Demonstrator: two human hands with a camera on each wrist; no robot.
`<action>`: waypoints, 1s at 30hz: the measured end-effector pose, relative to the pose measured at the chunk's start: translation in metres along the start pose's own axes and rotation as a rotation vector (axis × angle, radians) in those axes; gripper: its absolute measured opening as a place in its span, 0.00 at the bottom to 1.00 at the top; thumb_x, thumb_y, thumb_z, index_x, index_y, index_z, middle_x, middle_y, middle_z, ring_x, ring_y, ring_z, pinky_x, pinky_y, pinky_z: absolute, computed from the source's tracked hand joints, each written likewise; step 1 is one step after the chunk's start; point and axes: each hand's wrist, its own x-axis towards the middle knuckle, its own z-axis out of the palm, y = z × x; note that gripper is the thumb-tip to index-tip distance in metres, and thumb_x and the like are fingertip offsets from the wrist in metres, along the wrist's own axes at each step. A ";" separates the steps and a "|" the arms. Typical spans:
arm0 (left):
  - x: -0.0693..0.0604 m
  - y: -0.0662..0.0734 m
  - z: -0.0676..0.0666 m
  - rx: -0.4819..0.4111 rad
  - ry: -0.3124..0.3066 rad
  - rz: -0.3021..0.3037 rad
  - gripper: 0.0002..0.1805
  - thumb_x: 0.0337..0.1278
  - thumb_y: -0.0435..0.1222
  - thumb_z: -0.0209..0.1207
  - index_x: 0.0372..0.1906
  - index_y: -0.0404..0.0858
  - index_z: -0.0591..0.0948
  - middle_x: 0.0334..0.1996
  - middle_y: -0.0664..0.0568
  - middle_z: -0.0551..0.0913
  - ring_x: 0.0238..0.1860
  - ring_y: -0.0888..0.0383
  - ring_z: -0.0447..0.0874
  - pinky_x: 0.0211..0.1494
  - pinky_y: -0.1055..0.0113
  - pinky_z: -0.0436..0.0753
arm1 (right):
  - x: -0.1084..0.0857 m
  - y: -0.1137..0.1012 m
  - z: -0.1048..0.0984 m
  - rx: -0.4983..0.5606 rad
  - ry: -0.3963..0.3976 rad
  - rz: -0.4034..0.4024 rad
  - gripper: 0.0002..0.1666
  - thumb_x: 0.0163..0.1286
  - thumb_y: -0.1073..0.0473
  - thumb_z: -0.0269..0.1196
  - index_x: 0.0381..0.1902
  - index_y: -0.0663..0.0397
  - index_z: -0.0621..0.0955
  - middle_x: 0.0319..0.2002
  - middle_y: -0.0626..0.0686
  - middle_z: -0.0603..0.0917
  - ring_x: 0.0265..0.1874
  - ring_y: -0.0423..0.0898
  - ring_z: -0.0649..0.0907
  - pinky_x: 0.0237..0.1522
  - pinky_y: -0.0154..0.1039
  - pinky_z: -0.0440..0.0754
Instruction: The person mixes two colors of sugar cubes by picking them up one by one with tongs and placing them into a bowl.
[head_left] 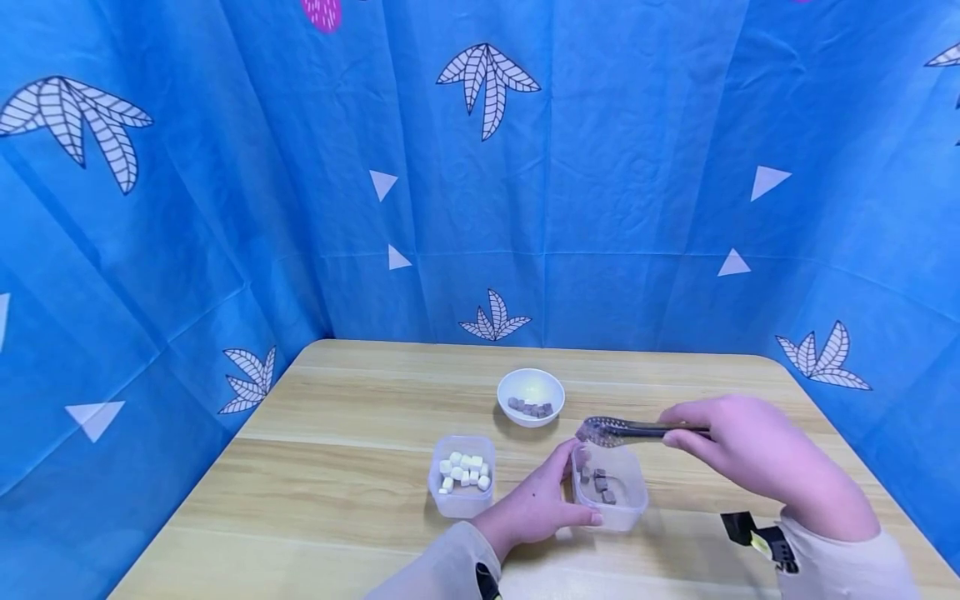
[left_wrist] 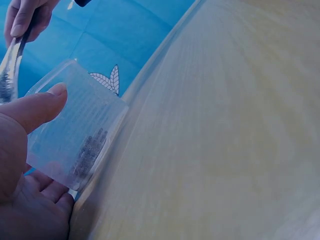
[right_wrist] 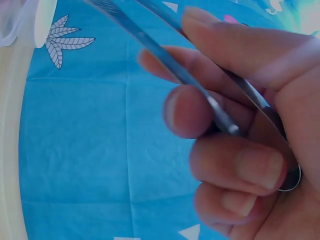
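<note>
My left hand [head_left: 542, 502] holds a clear plastic container [head_left: 626, 518] by its left side, thumb at the near wall and fingers at the far side. Several dark purplish-brown cubes [head_left: 601, 484] lie inside it. In my right hand [head_left: 738, 437] is a pair of metal tongs [head_left: 637, 429], gripped by the arms. Over the container's far edge, the tongs' perforated head is level with the rim; a dark cube seems to be at its tip, though blur hides the detail. The right wrist view shows fingers curled round the tongs' arms [right_wrist: 165, 55].
A white bowl [head_left: 531, 377] with several dark cubes at its bottom stands behind the container. To the left is another clear container [head_left: 462, 506] holding several white cubes [head_left: 465, 471]. All stand on a wooden table [head_left: 337, 467], with a blue patterned curtain [head_left: 600, 208] around it.
</note>
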 end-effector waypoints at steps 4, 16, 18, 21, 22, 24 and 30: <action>0.000 0.000 -0.001 -0.006 -0.004 -0.006 0.53 0.47 0.48 0.76 0.77 0.58 0.58 0.70 0.62 0.69 0.71 0.60 0.65 0.76 0.48 0.55 | 0.004 -0.001 0.007 -0.037 0.106 0.005 0.10 0.67 0.52 0.70 0.46 0.40 0.89 0.41 0.39 0.89 0.41 0.45 0.88 0.43 0.51 0.85; -0.001 -0.002 -0.002 -0.011 -0.016 0.026 0.53 0.49 0.48 0.75 0.77 0.56 0.57 0.70 0.63 0.69 0.71 0.61 0.65 0.76 0.48 0.57 | 0.029 -0.006 0.051 -0.075 0.187 0.081 0.11 0.68 0.51 0.68 0.46 0.47 0.89 0.39 0.47 0.90 0.33 0.47 0.88 0.35 0.52 0.85; -0.001 -0.002 -0.002 -0.010 -0.017 0.032 0.52 0.49 0.48 0.75 0.77 0.56 0.58 0.70 0.63 0.70 0.70 0.61 0.66 0.76 0.49 0.58 | 0.033 -0.005 0.059 -0.078 0.204 0.098 0.11 0.68 0.51 0.68 0.45 0.47 0.89 0.37 0.47 0.90 0.31 0.46 0.87 0.31 0.51 0.84; -0.001 -0.002 -0.002 -0.011 -0.018 0.033 0.51 0.49 0.48 0.75 0.77 0.56 0.58 0.70 0.63 0.70 0.70 0.61 0.66 0.76 0.50 0.58 | 0.035 -0.001 0.070 -0.090 0.229 0.113 0.11 0.68 0.52 0.69 0.44 0.48 0.88 0.37 0.48 0.90 0.31 0.50 0.88 0.30 0.53 0.84; -0.001 -0.002 -0.002 -0.013 -0.019 0.032 0.51 0.49 0.48 0.75 0.77 0.56 0.58 0.70 0.62 0.70 0.70 0.61 0.66 0.76 0.50 0.58 | 0.036 0.001 0.074 -0.094 0.235 0.118 0.10 0.67 0.52 0.69 0.44 0.48 0.88 0.37 0.49 0.90 0.30 0.50 0.88 0.29 0.53 0.84; -0.001 -0.001 -0.002 -0.012 -0.019 0.029 0.51 0.49 0.48 0.75 0.76 0.57 0.58 0.70 0.63 0.70 0.70 0.61 0.65 0.76 0.50 0.58 | 0.036 0.004 0.081 -0.098 0.250 0.125 0.11 0.67 0.53 0.69 0.44 0.49 0.88 0.37 0.50 0.90 0.31 0.52 0.88 0.29 0.54 0.83; -0.002 0.000 -0.002 -0.010 -0.016 0.013 0.51 0.49 0.48 0.75 0.76 0.58 0.58 0.70 0.64 0.69 0.71 0.62 0.65 0.76 0.49 0.57 | 0.039 0.011 0.097 -0.078 0.232 0.168 0.12 0.69 0.51 0.67 0.45 0.51 0.88 0.38 0.52 0.90 0.32 0.54 0.88 0.32 0.56 0.84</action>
